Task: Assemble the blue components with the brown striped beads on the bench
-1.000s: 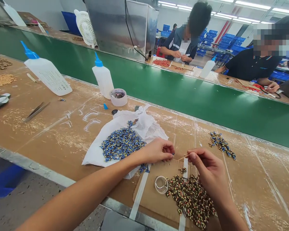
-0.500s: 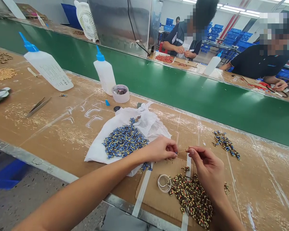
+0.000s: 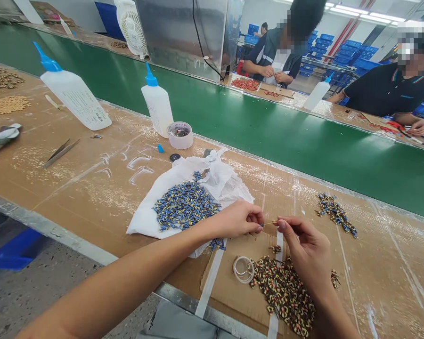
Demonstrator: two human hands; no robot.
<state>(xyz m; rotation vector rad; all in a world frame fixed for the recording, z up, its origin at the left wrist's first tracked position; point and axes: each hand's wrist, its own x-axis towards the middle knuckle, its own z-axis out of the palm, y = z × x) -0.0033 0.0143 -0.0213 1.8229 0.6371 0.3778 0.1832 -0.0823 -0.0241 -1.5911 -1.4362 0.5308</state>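
Hands [image 3: 240,220] drawn closer, thin tan stick [image 3: 270,223]

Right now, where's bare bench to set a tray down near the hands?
Bare cardboard lies between the tweezers and the white bag of blue parts, and right of the small blue pile. Crowded around the left hand and right hand: dark parts pile, clear ring.

print on the lying glue bottle [image 3: 78,100] is too small to read.
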